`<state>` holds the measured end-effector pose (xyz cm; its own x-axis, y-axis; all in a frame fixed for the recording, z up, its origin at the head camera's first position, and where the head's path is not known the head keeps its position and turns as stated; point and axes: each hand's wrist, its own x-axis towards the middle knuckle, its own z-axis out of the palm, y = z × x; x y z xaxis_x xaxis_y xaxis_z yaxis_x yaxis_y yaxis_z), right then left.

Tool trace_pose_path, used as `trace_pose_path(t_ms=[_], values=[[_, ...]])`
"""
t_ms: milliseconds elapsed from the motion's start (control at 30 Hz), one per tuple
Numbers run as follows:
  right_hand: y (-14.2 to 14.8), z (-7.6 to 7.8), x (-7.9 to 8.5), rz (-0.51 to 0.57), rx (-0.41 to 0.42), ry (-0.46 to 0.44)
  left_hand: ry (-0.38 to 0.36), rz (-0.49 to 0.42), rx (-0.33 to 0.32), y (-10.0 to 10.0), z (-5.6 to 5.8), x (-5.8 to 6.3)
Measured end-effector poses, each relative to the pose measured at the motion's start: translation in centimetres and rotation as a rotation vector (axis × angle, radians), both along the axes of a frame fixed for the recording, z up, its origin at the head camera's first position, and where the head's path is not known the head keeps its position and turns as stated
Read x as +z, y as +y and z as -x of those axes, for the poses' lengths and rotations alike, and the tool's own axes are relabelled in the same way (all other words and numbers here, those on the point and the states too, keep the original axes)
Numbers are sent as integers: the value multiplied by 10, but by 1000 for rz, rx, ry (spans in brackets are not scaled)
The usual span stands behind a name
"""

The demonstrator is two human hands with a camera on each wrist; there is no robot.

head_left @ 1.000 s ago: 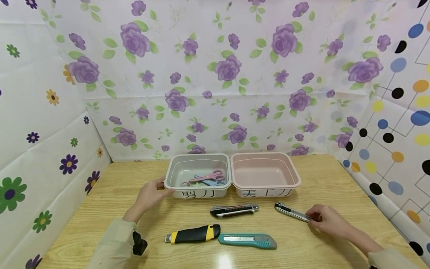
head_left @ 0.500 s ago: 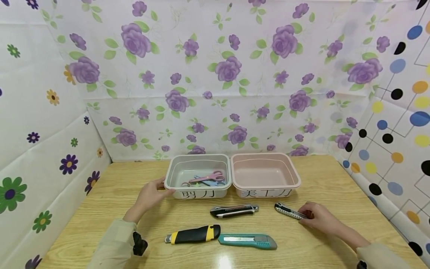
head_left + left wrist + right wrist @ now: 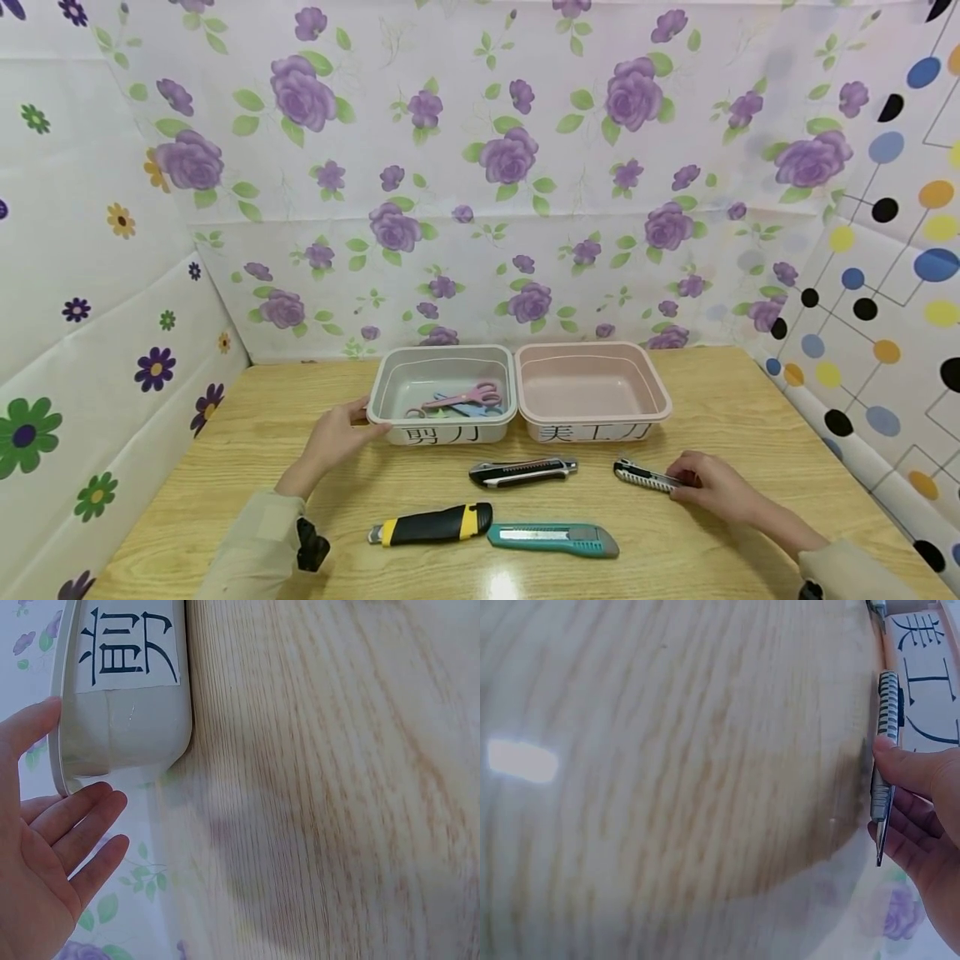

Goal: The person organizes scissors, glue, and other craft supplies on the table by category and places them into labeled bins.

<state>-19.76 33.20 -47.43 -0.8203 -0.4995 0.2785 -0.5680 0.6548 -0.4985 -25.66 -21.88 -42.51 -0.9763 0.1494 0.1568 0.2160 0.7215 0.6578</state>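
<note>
Silver and black, a slim cutter (image 3: pixel 643 477) is just in front of the pink bin (image 3: pixel 585 390), toward its right end; the right hand (image 3: pixel 708 483) pinches it between thumb and fingers, though whether it touches the table (image 3: pixel 697 392) cannot be told. Left of the pink bin sits the grey bin (image 3: pixel 408 387), holding scissors (image 3: pixel 471 395); the left hand (image 3: pixel 341 432), fingers spread apart, touches its rim. Nearer the person than the pink bin lie a black cutter (image 3: pixel 523 472), a teal one (image 3: pixel 553 539) and a yellow-black one (image 3: pixel 431 525).

The right hand (image 3: pixel 712 487) pinches a silver cutter knife (image 3: pixel 645 477).
</note>
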Motion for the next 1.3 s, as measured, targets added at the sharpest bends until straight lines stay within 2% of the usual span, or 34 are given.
trace_pose_path(t_ms=[233, 467, 733, 933, 1033, 1300], values=[[-1, 1, 15, 5, 42, 22, 2, 0, -3, 1, -1, 1], [-1, 7, 31, -41, 73, 23, -2, 2, -4, 2, 0, 2], [-18, 15, 54, -55, 124, 6, 1, -1, -1, 1, 0, 2], [-31, 25, 74, -79, 170, 70, 5, 7, -1, 0, 0, 1], [-36, 31, 85, -88, 188, 66, 12, 12, -6, 0, 0, 2], [-47, 48, 107, -140, 171, 103, 0, 15, -3, 2, -1, 4]])
